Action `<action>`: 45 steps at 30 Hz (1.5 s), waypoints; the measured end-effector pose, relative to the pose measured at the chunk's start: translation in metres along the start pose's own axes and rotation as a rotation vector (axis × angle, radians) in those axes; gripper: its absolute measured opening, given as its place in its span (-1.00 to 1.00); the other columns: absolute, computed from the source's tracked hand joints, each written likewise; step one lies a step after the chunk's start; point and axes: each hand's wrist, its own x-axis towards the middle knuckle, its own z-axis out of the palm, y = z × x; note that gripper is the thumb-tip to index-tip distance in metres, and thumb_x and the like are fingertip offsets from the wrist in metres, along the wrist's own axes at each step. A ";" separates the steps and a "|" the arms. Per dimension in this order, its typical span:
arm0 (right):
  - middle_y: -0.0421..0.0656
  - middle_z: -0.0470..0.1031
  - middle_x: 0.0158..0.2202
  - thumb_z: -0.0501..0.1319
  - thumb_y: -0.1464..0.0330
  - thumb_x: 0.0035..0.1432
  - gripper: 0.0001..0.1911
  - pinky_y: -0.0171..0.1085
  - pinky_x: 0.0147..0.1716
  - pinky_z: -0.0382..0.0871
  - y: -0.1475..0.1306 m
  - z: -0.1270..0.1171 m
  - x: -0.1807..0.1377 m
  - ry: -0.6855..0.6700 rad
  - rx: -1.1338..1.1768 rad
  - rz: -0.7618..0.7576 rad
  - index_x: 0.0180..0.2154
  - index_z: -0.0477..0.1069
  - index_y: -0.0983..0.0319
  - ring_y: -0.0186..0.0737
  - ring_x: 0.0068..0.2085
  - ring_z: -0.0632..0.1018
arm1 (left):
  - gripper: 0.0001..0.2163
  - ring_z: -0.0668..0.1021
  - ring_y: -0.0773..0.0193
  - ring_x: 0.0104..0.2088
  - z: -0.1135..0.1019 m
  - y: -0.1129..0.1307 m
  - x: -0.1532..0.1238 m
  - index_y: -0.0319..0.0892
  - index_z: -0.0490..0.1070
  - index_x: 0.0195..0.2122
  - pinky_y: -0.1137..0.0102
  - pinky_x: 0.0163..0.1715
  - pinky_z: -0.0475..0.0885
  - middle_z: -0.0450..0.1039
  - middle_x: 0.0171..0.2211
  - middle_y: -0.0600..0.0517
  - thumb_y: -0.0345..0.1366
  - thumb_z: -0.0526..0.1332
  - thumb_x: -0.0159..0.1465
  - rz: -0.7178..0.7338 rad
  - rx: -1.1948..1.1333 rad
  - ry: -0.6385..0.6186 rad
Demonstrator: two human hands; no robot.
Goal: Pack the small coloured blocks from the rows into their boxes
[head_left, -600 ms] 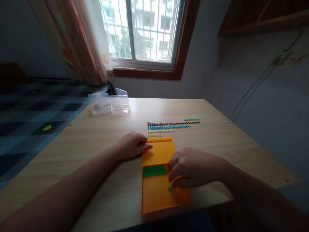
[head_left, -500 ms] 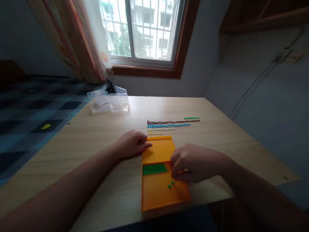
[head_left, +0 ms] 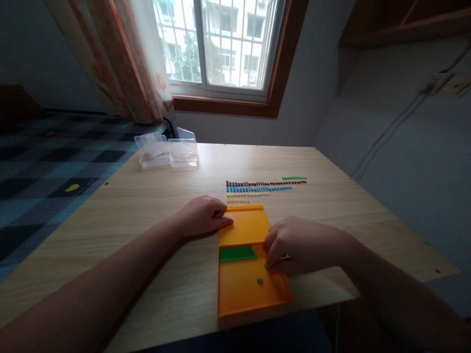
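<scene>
A shallow orange plastic tray (head_left: 239,289) lies near the front table edge, divided crosswise by a ridge. Below the ridge, at its left, small green pieces sit packed in a block (head_left: 237,253). One loose green piece (head_left: 259,280) rests on the tray floor. My left hand (head_left: 204,215) grips the tray's upper left edge, its thumb over the rim and its fingers curled. Over the tray's right side, my right hand (head_left: 290,243) is closed in a pinch, with a tiny green piece (head_left: 265,266) at its fingertips. The fingers partly hide that piece.
Beyond the tray, small pieces stand in rows: yellow (head_left: 237,201), pale (head_left: 248,194), blue (head_left: 257,189), dark brown (head_left: 265,184) and green (head_left: 294,178). Clear plastic boxes (head_left: 184,157) with raised lids stand at the table's back left. The wooden table's (head_left: 165,294) front edge runs just below the tray.
My right hand's fingertips have come onto one of the two loose green pieces, which has shifted up and right. My left hand keeps its hold on the tray. The view has tilted slightly.
</scene>
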 end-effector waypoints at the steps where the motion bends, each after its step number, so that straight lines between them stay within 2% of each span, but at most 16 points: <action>1: -0.23 0.62 -0.30 0.27 0.39 0.27 -0.83 -0.31 -0.27 0.27 0.000 -0.001 0.000 0.007 -0.017 0.019 -0.24 0.67 0.13 -0.30 -0.30 0.53 | -0.61 0.23 0.34 -0.55 0.000 0.000 0.000 -0.15 0.18 -0.61 0.40 -0.50 0.03 0.23 -0.62 0.13 -0.06 0.26 0.22 0.001 0.005 -0.005; 6: -0.21 0.55 -0.40 0.22 0.40 0.31 -0.80 -0.32 -0.32 0.21 -0.001 -0.004 0.001 0.043 -0.116 0.061 -0.29 0.64 0.15 -0.31 -0.35 0.46 | -0.60 0.25 0.34 -0.54 0.000 0.000 0.000 -0.16 0.19 -0.61 0.40 -0.50 0.03 0.26 -0.61 0.13 -0.05 0.27 0.23 0.007 0.023 -0.006; 18: -0.22 0.48 -0.47 0.14 0.34 0.41 -0.70 -0.30 -0.37 0.11 0.002 0.002 0.009 0.173 -0.256 -0.030 -0.38 0.53 0.21 -0.33 -0.40 0.38 | -0.61 0.25 0.33 -0.54 -0.001 0.001 0.000 -0.15 0.19 -0.61 0.39 -0.50 0.03 0.26 -0.61 0.13 -0.07 0.27 0.23 0.007 0.018 -0.001; 32: -0.21 0.49 -0.45 0.12 0.35 0.39 -0.71 -0.28 -0.38 0.15 0.000 0.007 0.012 0.162 -0.293 -0.030 -0.35 0.54 0.21 -0.31 -0.40 0.42 | -0.60 0.26 0.33 -0.55 -0.001 0.002 -0.001 -0.15 0.19 -0.61 0.37 -0.50 0.05 0.26 -0.61 0.13 -0.06 0.26 0.23 0.013 0.012 0.000; 39: -0.21 0.49 -0.48 0.12 0.39 0.34 -0.71 -0.28 -0.39 0.16 0.001 0.007 0.010 0.156 -0.279 -0.027 -0.42 0.52 0.22 -0.32 -0.43 0.42 | -0.60 0.25 0.33 -0.55 0.000 0.001 -0.001 -0.15 0.19 -0.61 0.38 -0.50 0.04 0.25 -0.62 0.13 -0.08 0.27 0.23 0.021 0.009 0.001; 45: -0.19 0.53 -0.45 0.14 0.40 0.30 -0.76 -0.29 -0.34 0.22 -0.003 0.009 0.006 0.146 -0.177 -0.070 -0.36 0.56 0.21 -0.31 -0.40 0.45 | -0.60 0.23 0.33 -0.54 0.001 0.000 -0.001 -0.16 0.20 -0.61 0.38 -0.49 0.02 0.25 -0.61 0.12 -0.07 0.27 0.24 0.020 0.010 -0.003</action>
